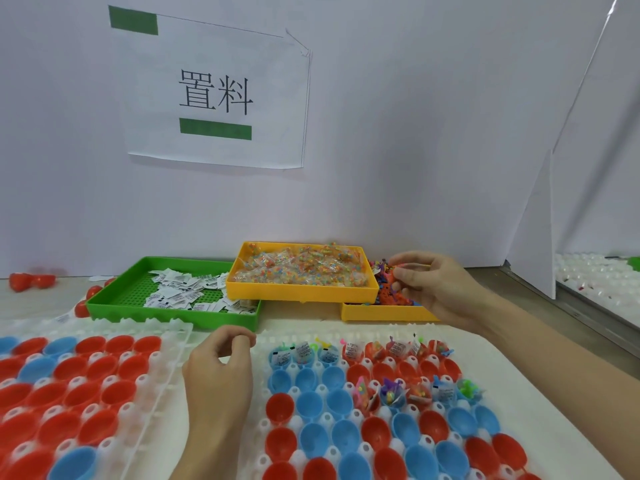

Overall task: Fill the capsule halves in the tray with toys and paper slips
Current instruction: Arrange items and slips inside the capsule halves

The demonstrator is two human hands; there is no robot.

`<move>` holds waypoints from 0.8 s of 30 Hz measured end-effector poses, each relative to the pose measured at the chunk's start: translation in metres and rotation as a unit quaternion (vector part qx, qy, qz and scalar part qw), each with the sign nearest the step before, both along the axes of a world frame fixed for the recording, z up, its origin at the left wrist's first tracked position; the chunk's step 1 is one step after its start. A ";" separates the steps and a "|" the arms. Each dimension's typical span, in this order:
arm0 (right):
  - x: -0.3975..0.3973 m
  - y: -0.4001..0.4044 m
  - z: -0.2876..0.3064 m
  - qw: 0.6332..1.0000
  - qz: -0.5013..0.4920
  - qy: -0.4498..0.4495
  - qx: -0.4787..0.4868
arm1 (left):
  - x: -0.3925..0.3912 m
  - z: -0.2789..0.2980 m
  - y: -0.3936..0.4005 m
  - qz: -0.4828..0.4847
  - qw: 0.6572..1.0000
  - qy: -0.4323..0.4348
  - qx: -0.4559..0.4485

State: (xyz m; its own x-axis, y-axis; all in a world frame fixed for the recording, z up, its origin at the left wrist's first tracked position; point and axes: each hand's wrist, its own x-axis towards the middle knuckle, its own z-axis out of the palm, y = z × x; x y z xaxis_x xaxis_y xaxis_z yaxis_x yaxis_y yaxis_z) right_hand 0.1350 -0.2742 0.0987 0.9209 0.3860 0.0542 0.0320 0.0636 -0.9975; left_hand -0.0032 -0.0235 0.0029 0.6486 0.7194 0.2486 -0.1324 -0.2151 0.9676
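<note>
While right hand (433,285) fingers pinch toys (391,289), yellow tray (301,294) overlaps bin; left hand (221,362) curled, empty.

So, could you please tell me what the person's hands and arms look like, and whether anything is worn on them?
Both are bare: the left hand and right hand show no gloves, rings, watch or bands, and no sleeves cover the forearms as far as the frame's edge.

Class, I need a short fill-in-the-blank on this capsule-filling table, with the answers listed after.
1. The paper slips lie in the ____ bin.
2. The right hand reaches into the pile of small ____.
3. The left hand hovers between the two ____ of capsule halves.
4. The capsule halves are red or ____.

Answers: green; toys; trays; blue
</note>
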 end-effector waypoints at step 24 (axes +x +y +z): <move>-0.080 0.063 -0.005 0.787 0.242 -0.300 -0.483 | -0.001 0.003 -0.002 0.007 1.000 -0.002 0.016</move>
State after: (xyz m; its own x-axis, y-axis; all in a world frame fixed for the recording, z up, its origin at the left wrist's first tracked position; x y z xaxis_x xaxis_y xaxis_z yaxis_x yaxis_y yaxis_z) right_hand 0.0553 -0.2112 0.0942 0.5747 0.8108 -0.1110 0.7197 -0.5653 -0.4031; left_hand -0.0041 -0.0251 0.0062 0.6378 0.7198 0.2741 -0.1325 -0.2481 0.9596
